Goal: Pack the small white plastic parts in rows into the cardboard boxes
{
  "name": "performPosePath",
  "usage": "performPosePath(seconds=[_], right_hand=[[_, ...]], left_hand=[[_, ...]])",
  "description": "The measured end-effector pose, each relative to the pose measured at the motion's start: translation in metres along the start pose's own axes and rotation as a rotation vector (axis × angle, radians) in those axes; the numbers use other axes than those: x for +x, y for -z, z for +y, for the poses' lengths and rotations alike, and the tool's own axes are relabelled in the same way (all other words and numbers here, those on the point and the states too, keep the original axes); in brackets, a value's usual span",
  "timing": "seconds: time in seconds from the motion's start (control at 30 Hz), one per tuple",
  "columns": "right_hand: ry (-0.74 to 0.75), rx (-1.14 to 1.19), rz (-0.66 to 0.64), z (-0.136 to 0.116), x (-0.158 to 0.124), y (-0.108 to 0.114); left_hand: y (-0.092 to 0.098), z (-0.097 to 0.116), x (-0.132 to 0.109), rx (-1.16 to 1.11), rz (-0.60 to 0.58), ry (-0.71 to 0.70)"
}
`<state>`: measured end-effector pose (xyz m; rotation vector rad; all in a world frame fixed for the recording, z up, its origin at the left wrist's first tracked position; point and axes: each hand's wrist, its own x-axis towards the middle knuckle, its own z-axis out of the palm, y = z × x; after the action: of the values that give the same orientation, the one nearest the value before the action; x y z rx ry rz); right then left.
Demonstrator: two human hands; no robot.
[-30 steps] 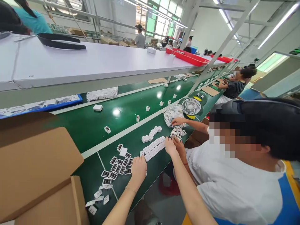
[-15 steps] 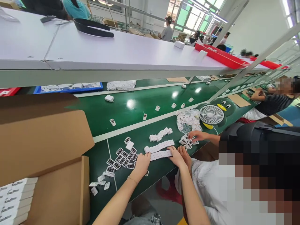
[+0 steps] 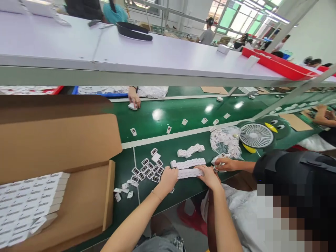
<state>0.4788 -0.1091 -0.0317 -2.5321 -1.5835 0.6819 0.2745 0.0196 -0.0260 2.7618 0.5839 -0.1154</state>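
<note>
My left hand [image 3: 169,180] has its fingers closed at the left end of a row of small white plastic pieces [image 3: 190,173] on the green table. At the row's other end, my right hand [image 3: 209,176] presses with its fingers and thumb, so the row is squeezed between both hands. Just behind lies a second white row [image 3: 191,163], and farther back a looser white cluster [image 3: 191,150]. Left of my left hand are several flat white pieces with dark faces [image 3: 147,171], and several plain white pieces [image 3: 125,189] lie nearer the box.
An open cardboard box [image 3: 89,199] with white cartons [image 3: 28,203] stands at left. A co-worker's hand [image 3: 225,164] works at right, near a plastic bag of pieces [image 3: 225,140] and a fan [image 3: 256,135]. Across the green belt, another hand [image 3: 134,98] touches a white block. A shelf [image 3: 157,57] spans above.
The view has swung left, so more of the carton box shows. A hand has appeared on the white block across the belt. My hands stay at the ends of the row.
</note>
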Motion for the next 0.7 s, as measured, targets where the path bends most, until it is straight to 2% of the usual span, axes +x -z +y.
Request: performPosePath(seconds=[0.13,0.37,0.57,0.7], right_hand=[[0.026,-0.038,-0.002,0.004,0.004,0.003],[-0.048,-0.101,-0.084,-0.013,0.015,-0.025],[-0.043,-0.084,0.042,-0.02,0.006,-0.032],[-0.054,-0.06,0.018,-0.017,0.004,-0.031]], left_hand=[[-0.001,0.005,-0.003,-0.003,0.045,0.02],[-0.016,-0.004,-0.002,0.023,0.08,0.032],[-0.023,-0.005,0.004,0.038,0.059,0.001],[-0.028,-0.005,0.011,0.027,0.053,-0.025]])
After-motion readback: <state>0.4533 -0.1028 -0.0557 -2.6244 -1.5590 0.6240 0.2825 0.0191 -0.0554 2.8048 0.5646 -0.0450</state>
